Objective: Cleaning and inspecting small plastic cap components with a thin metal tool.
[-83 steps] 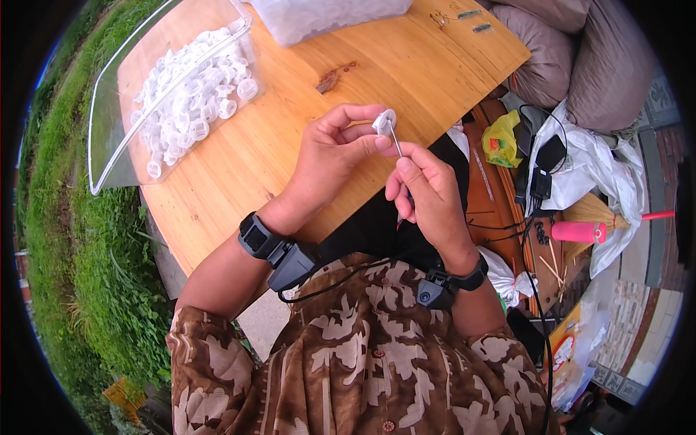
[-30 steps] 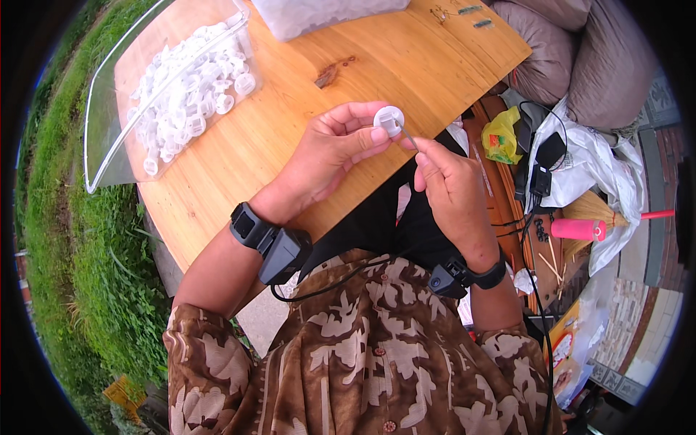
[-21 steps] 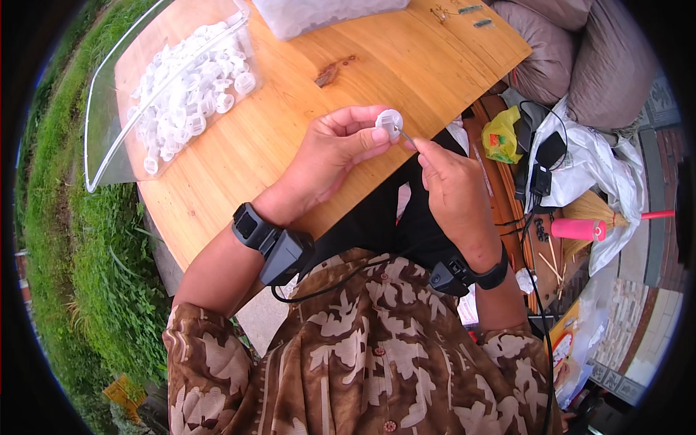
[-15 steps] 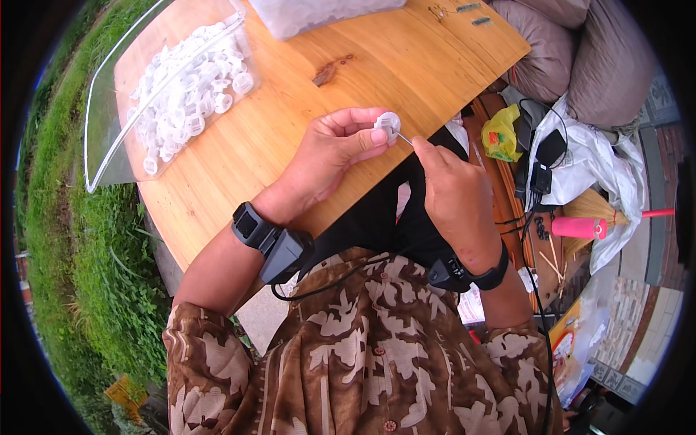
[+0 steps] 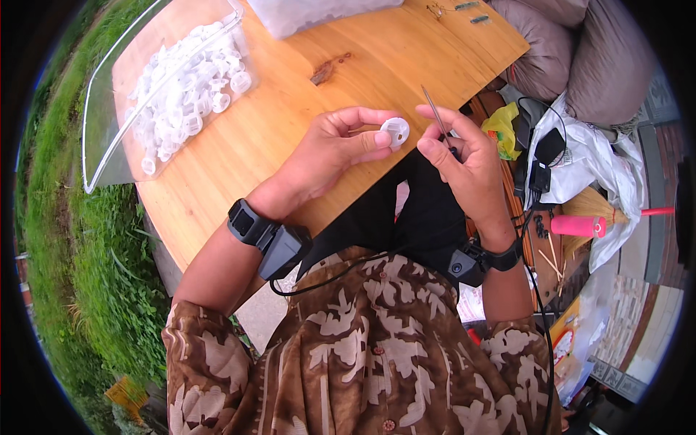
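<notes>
Over the near right edge of the wooden table [image 5: 290,119], my left hand [image 5: 341,145] pinches a small round white plastic cap [image 5: 396,133] between thumb and fingers. A hole shows in the cap's face. Just to its right, my right hand [image 5: 471,163] holds a thin metal screwdriver [image 5: 433,109] loosely, its shaft pointing up and its dark handle mostly hidden in the palm. The screwdriver's tip is apart from the cap. At the far left, a pile of similar white plastic caps [image 5: 192,90] lies in a clear plastic bin [image 5: 109,119].
A translucent white tub [image 5: 290,22] stands on the far side of the table, with small green strips [image 5: 478,19] at the far right. Beyond the right edge are stuffed sacks [image 5: 609,65], a yellow bag [image 5: 502,130], black cables and a pink bottle [image 5: 578,226]. Grass borders the left.
My right hand has drawn the screwdriver out of the cap and turned, so the shaft now points upward. The cap has shifted slightly right and turned its face toward me.
</notes>
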Demonstrator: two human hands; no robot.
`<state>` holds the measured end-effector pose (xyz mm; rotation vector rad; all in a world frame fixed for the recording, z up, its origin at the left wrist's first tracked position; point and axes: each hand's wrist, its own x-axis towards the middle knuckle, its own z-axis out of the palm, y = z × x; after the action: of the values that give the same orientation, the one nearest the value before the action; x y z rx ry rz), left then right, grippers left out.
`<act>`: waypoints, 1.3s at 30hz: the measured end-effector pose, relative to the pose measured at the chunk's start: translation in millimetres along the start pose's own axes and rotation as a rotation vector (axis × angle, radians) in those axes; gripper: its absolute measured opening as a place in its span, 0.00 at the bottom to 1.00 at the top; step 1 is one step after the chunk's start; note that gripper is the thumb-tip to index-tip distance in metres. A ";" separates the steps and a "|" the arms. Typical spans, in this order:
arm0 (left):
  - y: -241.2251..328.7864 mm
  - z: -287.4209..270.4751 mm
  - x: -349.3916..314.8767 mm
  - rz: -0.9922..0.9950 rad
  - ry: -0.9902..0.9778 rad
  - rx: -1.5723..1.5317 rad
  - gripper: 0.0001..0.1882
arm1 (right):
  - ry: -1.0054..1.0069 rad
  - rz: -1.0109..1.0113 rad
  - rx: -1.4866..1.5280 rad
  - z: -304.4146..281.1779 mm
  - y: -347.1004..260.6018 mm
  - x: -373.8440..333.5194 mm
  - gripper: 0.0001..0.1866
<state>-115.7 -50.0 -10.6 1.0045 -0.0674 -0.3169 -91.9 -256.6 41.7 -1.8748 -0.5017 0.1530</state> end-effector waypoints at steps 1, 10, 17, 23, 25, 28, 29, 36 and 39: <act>1.7 0.4 0.1 -0.001 -0.002 0.000 0.15 | 0.002 0.001 -0.001 3.9 3.1 5.7 0.14; 1.2 7.1 0.0 0.085 0.115 -0.002 0.16 | 0.032 0.123 0.455 31.7 19.0 19.9 0.08; -6.3 2.2 2.9 0.210 0.084 0.102 0.15 | -0.010 0.146 0.474 28.4 18.1 20.6 0.09; -0.9 -1.5 1.4 0.131 0.125 0.146 0.14 | -0.011 -0.152 -0.240 5.0 3.9 5.9 0.11; -1.8 -3.1 1.7 0.110 0.130 0.131 0.14 | -0.012 -0.239 -0.476 1.2 0.4 -1.7 0.15; -7.0 -5.7 3.3 0.164 0.105 0.132 0.15 | -0.031 -0.222 -0.495 5.5 -6.5 -13.0 0.17; -7.5 -5.4 3.1 0.164 0.114 0.136 0.15 | -0.030 -0.222 -0.494 8.1 -7.1 -16.0 0.17; -4.9 0.6 0.0 0.131 0.130 0.088 0.15 | 0.053 -0.325 -0.734 6.6 0.9 -20.5 0.18; -6.7 -2.5 2.3 0.132 0.130 0.117 0.15 | 0.067 -0.393 -0.857 0.6 -0.5 -17.8 0.20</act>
<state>-114.6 -51.8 -17.7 1.1287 -0.0346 -0.1276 -108.2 -263.2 39.5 -2.5356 -0.9805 -0.4555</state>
